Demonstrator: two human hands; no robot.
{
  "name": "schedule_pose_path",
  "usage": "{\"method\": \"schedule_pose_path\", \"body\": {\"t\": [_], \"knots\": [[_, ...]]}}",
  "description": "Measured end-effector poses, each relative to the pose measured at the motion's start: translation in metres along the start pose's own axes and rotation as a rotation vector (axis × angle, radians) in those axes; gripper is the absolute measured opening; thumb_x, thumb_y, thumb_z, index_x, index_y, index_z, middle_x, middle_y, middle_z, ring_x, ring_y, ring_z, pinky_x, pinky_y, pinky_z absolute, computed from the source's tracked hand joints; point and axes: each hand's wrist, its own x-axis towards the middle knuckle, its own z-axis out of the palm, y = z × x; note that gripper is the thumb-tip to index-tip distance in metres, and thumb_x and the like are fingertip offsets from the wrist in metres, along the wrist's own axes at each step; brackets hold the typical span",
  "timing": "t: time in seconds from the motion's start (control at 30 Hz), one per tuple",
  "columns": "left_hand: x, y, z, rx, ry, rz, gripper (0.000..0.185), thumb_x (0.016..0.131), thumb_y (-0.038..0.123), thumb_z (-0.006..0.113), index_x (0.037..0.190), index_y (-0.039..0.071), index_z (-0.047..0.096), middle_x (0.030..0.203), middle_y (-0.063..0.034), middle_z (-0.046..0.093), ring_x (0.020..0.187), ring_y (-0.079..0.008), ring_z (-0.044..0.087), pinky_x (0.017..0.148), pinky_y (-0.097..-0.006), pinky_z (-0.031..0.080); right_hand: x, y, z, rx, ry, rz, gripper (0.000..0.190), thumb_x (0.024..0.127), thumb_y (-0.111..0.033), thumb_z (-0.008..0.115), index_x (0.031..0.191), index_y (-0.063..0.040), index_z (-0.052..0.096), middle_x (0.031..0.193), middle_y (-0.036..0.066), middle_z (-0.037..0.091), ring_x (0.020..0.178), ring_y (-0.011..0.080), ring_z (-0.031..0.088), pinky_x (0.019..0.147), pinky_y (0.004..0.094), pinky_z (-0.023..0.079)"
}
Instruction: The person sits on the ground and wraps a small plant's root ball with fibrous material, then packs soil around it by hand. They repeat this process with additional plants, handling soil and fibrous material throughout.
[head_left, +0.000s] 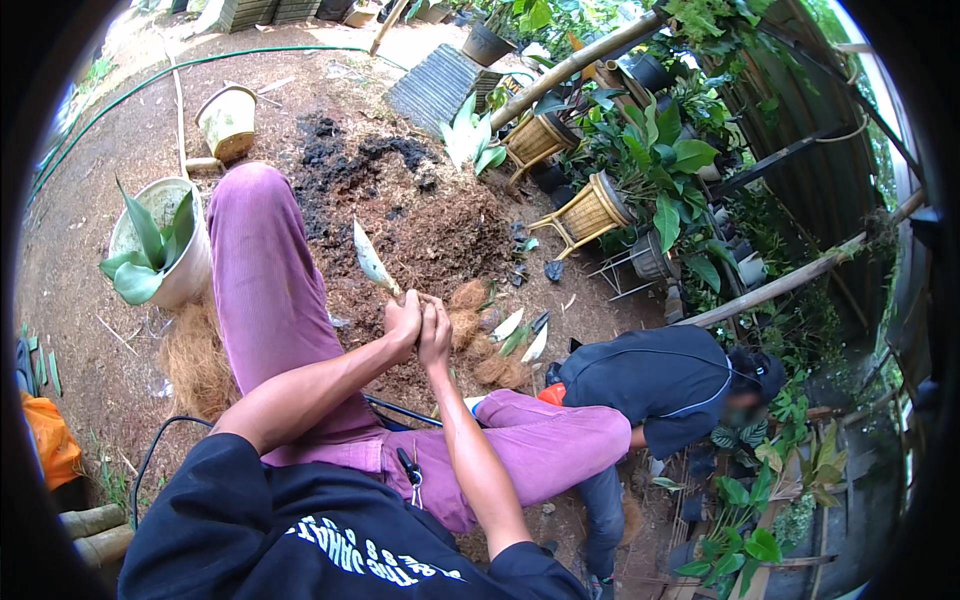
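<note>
In front of my knees, a single thick pale-green leaf cutting (368, 256) tilts up and away, with its narrow base between my hands. My left hand (403, 319) closes around that base. Right beside it, my right hand (434, 330) is also closed at the base, the two sets of fingers touching. Exactly how the fingertips grip is hidden. Beyond the leaf spreads a heap of brown, fibrous potting mix (450, 236), with darker soil (322, 161) behind. Coconut-fibre clumps (469, 322) and several loose leaf pieces (507, 325) lie to the right of my hands.
A white pot with a broad-leaved plant (150, 247) stands left, near a coconut-fibre bundle (195, 360). Farther back is an upright dirty white pot (227, 124). Rattan plant stands (585, 214) line the right. A person in dark clothing (645, 382) bends close by my right knee.
</note>
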Motion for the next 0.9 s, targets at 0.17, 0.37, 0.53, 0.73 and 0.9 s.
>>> {"method": "schedule_pose_path", "body": {"t": [0.17,0.37,0.53,0.73,0.9], "knots": [[-0.006,0.004,-0.001,0.030,0.012,-0.032,0.049,0.091,0.038,0.053,0.113,-0.005,0.055,0.100,-0.0217,0.068,0.089,-0.0294,0.067,0.082,-0.0402,0.051,0.001,0.007,0.000,0.007,-0.016,0.041,0.037,0.098,-0.022,0.037,0.108,0.007,0.059,0.102,0.027,0.064,0.096,0.0397,0.062,0.085,0.0415,0.046],[-0.008,0.005,-0.001,0.076,0.043,-0.036,0.051,0.091,0.040,0.054,0.114,-0.005,0.054,0.102,-0.0245,0.067,0.093,-0.0330,0.067,0.085,-0.0417,0.051,0.000,0.019,0.000,0.015,-0.041,0.065,0.042,0.099,-0.025,0.037,0.110,0.009,0.059,0.105,0.028,0.064,0.099,0.0390,0.061,0.088,0.0413,0.046],[-0.005,0.002,-0.001,0.133,0.041,-0.052,0.054,0.090,0.041,0.055,0.120,-0.004,0.050,0.108,-0.0258,0.065,0.098,-0.0350,0.066,0.089,-0.0427,0.049,-0.001,0.026,0.000,0.007,-0.048,0.116,0.044,0.100,-0.027,0.035,0.113,0.008,0.059,0.108,0.026,0.065,0.103,0.0365,0.061,0.091,0.0396,0.045],[0.001,-0.003,0.000,0.182,0.008,-0.082,0.066,0.089,0.042,0.054,0.133,-0.004,0.037,0.119,-0.0289,0.060,0.107,-0.0390,0.062,0.096,-0.0435,0.046,-0.002,0.029,-0.002,0.048,-0.089,0.167,0.047,0.100,-0.029,0.033,0.115,0.007,0.059,0.110,0.024,0.065,0.105,0.0345,0.061,0.093,0.0387,0.044],[-0.005,0.003,-0.001,0.228,0.009,-0.121,0.067,0.089,0.044,0.056,0.131,-0.006,0.039,0.120,-0.0269,0.059,0.110,-0.0347,0.059,0.094,-0.0424,0.045,-0.004,0.038,-0.002,0.009,-0.073,0.221,0.049,0.101,-0.031,0.031,0.114,0.009,0.058,0.109,0.024,0.065,0.105,0.0346,0.060,0.093,0.0393,0.044]]}}
